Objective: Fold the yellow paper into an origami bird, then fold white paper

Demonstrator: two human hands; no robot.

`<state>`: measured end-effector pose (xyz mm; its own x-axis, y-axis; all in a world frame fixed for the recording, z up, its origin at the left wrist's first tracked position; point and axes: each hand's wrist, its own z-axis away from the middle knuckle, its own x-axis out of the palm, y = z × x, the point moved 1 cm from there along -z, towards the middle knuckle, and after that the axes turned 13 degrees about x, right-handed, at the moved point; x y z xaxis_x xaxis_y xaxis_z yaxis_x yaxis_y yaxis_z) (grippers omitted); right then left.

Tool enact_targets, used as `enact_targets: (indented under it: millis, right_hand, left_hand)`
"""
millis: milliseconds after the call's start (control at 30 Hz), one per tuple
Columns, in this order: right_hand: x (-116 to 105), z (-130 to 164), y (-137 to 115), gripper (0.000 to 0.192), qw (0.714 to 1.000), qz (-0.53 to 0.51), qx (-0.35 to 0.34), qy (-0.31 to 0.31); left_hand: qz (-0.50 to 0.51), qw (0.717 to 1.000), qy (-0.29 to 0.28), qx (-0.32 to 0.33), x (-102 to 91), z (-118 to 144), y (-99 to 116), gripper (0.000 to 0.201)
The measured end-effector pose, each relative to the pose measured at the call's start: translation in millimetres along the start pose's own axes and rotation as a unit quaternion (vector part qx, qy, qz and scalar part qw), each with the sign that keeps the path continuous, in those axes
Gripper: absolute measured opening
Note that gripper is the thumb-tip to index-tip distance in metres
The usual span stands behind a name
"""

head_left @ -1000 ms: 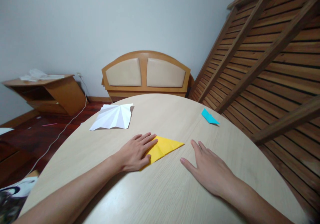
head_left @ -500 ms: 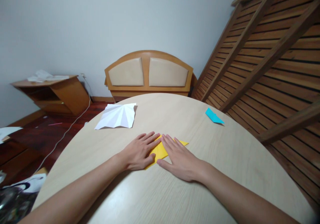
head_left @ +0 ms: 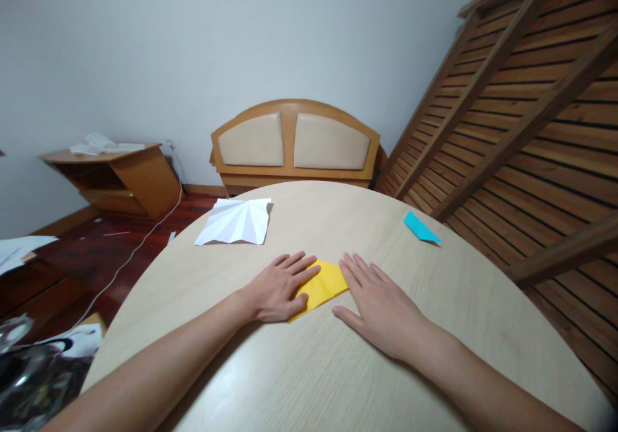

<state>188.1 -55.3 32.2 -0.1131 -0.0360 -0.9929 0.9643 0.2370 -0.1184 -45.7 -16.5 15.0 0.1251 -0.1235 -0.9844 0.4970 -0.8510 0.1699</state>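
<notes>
A folded yellow paper (head_left: 322, 286) lies flat on the round light-wood table (head_left: 338, 367), near its middle. My left hand (head_left: 280, 288) rests palm down on the paper's left part, fingers spread. Flat on the paper's right end lies my right hand (head_left: 381, 309), its fingers apart and covering the right tip. Neither hand grips anything.
A creased white paper (head_left: 236, 221) lies at the table's far left. A small folded blue paper (head_left: 420, 228) sits at the far right. Behind the table stand a wooden headboard (head_left: 294, 142), a slatted bed frame (head_left: 521, 116) leaning at right, and a low wooden stand (head_left: 116, 174) at left.
My right hand slid left onto the yellow paper, then moved back right along it, covering its right tip. My left hand stayed pressed on the left part.
</notes>
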Motion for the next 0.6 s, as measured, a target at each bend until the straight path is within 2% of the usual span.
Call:
enact_targets:
  millis: [67, 167, 367, 600]
  right_hand:
    - [-4.0, -9.4, -4.5, 0.081, 0.994, -0.036, -0.083, -0.053]
    - [0.7, -21.3, -0.3, 0.082, 0.988, -0.074, -0.103, -0.09]
    - [28.2, -34.3, 16.9, 0.07, 0.977, -0.152, -0.143, -0.035]
    - [30.4, -38.8, 21.2, 0.055, 0.97, -0.181, -0.16, 0.006]
  left_hand:
    - [0.004, 1.0, 0.002, -0.001, 0.3, 0.4, -0.2, 0.067]
    - [0.004, 1.0, 0.007, -0.014, 0.6, 0.5, -0.8, 0.067]
    - [0.01, 0.999, 0.021, -0.047, 0.2, -0.3, -2.2, 0.062]
    - [0.024, 0.999, 0.019, -0.031, 2.7, 2.9, -0.1, 0.068]
